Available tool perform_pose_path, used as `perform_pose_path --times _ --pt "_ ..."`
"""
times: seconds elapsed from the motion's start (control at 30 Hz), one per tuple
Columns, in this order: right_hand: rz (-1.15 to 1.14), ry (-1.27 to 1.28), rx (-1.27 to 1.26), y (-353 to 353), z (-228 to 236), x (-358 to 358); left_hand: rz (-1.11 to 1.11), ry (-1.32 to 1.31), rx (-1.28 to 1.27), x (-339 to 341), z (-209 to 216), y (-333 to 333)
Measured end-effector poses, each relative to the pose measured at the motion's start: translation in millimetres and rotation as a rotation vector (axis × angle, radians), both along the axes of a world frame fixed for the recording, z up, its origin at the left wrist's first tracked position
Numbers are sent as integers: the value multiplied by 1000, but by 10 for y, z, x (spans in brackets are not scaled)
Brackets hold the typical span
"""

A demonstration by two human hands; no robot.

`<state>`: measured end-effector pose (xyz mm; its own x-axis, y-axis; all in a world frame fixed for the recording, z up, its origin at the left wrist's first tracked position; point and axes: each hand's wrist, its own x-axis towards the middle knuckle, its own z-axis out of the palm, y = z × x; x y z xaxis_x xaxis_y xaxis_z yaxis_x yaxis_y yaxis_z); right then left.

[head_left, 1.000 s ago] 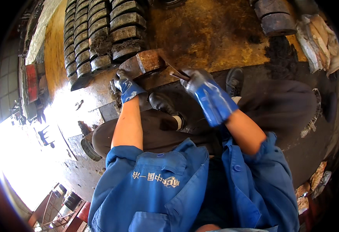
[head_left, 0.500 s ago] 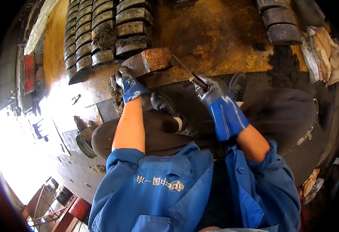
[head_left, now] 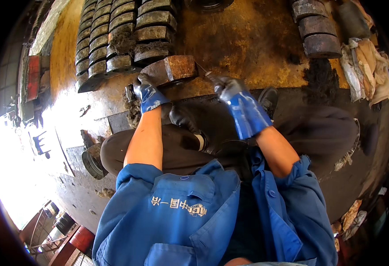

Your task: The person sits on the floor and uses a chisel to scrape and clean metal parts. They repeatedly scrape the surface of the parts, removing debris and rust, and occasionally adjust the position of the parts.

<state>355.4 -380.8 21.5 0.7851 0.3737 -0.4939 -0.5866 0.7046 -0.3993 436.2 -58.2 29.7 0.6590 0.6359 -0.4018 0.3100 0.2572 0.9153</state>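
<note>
A rusty, curved metal block lies at the near edge of the yellow-brown work surface. My left hand, in a blue rubber glove, grips its left end; the fingertips are partly hidden. In a matching glove, my right hand is closed round the handle of a thin metal hand tool. The tool slants up and left, its tip close to the block's right end. Whether the tip touches the block I cannot tell, nor the tool's exact kind.
Rows of similar metal blocks stand behind the held one, some with dark fibre clumps. Several more blocks are stacked at the far right, beside crumpled cloths. A round metal ring lies left of my knee.
My right hand has moved left and a little up with the thin tool, bringing it closer to the block. The left hand keeps its hold, and the block stays in place.
</note>
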Motion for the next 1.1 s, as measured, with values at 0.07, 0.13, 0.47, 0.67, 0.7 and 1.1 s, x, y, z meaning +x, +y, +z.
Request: perform_pose_path --times 0.07,0.13,0.47,0.67,0.7,1.1 --pt "229 -4 -559 98 1313 132 98 -17 125 -94 -152 264" --pt "-53 184 79 -74 1265 -10 131 28 206 -79 -246 197" --pt "238 -228 -776 -182 722 -172 236 64 529 61 -275 39" --pt "737 -36 -1388 -90 1181 109 167 80 593 -9 -187 13" --pt "589 21 -1262 -42 1342 25 160 92 603 -46 -173 4" --pt "574 -6 -1343 -173 719 -149 121 205 871 -115 300 -325"
